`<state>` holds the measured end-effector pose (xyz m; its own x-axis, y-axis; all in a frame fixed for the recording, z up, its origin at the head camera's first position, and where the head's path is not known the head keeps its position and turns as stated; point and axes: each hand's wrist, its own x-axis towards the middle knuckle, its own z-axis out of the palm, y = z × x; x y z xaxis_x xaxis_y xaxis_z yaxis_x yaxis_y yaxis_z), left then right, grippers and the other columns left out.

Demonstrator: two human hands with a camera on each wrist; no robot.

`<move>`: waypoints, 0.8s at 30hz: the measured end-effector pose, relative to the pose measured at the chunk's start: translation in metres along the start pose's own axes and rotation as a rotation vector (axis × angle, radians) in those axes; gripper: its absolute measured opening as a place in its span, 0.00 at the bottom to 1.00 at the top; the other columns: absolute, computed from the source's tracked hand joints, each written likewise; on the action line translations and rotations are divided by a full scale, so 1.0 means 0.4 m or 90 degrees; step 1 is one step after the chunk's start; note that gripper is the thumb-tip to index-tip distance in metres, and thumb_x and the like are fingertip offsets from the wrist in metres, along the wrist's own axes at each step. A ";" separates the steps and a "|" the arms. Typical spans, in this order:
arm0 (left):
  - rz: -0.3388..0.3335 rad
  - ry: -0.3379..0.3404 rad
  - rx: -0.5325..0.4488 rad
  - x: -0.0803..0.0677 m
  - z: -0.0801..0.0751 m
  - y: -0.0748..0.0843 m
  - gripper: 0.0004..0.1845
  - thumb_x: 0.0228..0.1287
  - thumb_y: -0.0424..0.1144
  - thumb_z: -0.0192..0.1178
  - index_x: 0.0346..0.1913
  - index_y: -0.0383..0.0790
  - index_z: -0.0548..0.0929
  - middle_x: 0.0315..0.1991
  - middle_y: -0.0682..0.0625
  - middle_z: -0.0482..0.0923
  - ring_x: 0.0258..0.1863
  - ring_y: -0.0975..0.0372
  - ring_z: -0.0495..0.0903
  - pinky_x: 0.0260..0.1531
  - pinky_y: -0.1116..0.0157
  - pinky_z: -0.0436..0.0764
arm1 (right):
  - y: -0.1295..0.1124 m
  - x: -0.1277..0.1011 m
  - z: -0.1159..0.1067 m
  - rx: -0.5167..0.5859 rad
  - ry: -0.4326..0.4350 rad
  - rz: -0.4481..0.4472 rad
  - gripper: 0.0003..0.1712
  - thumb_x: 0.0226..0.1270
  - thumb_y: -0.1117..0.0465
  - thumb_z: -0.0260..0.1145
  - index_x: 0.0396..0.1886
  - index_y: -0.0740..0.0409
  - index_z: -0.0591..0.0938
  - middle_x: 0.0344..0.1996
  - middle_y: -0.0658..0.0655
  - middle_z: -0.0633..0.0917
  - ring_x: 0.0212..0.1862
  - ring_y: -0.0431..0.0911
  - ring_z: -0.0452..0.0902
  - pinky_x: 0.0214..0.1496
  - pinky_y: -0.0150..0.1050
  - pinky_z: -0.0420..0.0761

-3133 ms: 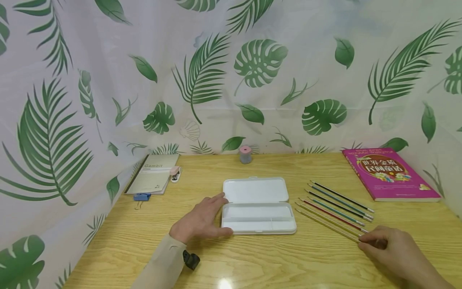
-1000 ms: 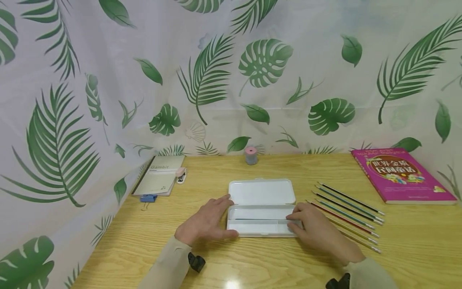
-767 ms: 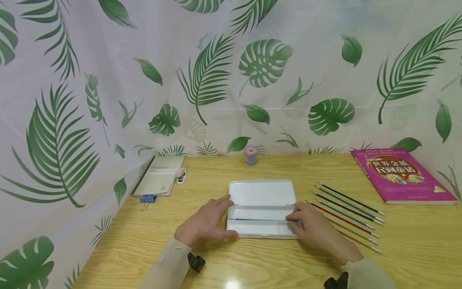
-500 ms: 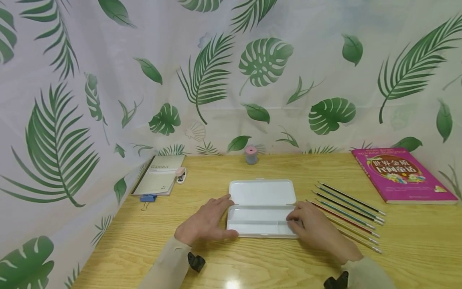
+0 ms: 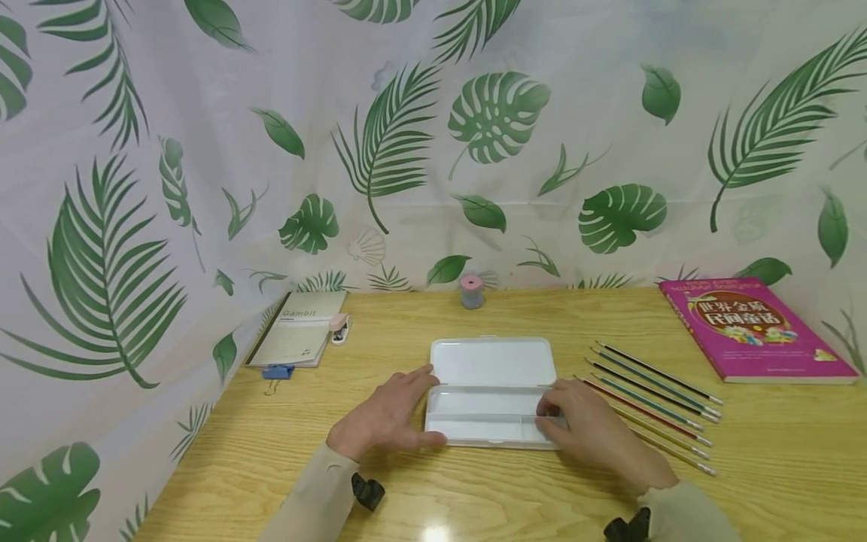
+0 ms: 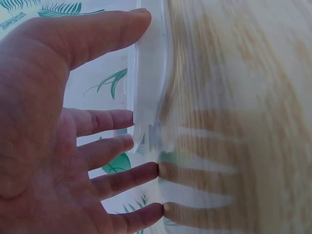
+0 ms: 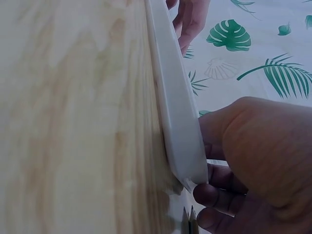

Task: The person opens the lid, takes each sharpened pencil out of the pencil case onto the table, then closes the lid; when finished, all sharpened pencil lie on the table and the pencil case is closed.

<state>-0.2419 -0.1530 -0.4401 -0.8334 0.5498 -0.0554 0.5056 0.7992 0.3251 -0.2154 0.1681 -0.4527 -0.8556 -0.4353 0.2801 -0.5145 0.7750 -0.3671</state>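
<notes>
- Notebook (image 5: 296, 339): beige cover, lying flat at the far left of the counter (image 5: 474, 489); a blue binder clip (image 5: 274, 371) just at its near edge, a small pink-and-white item (image 5: 339, 326) at its right edge.
- Left hand (image 5: 387, 415): fingers straight and spread, resting flat on the counter against the left end of the case, thumb along its near corner; holding nothing.
- Pencil case (image 5: 492, 391): white plastic, open, middle of the counter, lid laid flat away from the person, tray toward them; whether anything lies in the tray cannot be told.
- Pink-topped grey cylinder (image 5: 470, 290): upright beyond the case, near the leaf-print backdrop (image 5: 433, 135).
- Right hand (image 5: 591, 431): fingers curled over the right end of the tray, pinching its rim.
- Pencils (image 5: 653, 403): a row lying side by side on the counter, just right of the right hand.
- Pink book (image 5: 755, 328): flat at the far right.
</notes>
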 end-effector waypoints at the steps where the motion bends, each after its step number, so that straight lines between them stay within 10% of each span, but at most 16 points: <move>1: 0.000 -0.001 0.000 0.000 0.000 0.000 0.46 0.55 0.66 0.67 0.71 0.45 0.67 0.77 0.45 0.55 0.70 0.48 0.64 0.67 0.48 0.66 | 0.001 0.002 0.000 0.005 -0.004 0.001 0.06 0.61 0.60 0.73 0.27 0.47 0.84 0.28 0.41 0.76 0.34 0.39 0.69 0.38 0.39 0.74; 24: -0.001 0.001 -0.012 -0.005 -0.001 0.000 0.47 0.55 0.67 0.66 0.72 0.46 0.66 0.78 0.46 0.55 0.70 0.48 0.63 0.66 0.46 0.66 | 0.023 0.005 -0.022 0.111 -0.046 0.015 0.02 0.66 0.63 0.68 0.36 0.52 0.86 0.30 0.42 0.80 0.30 0.37 0.69 0.31 0.34 0.72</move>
<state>-0.2405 -0.1544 -0.4396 -0.8344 0.5486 -0.0536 0.5008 0.7951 0.3421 -0.2212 0.1785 -0.4476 -0.8663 -0.4544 0.2074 -0.4908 0.6973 -0.5224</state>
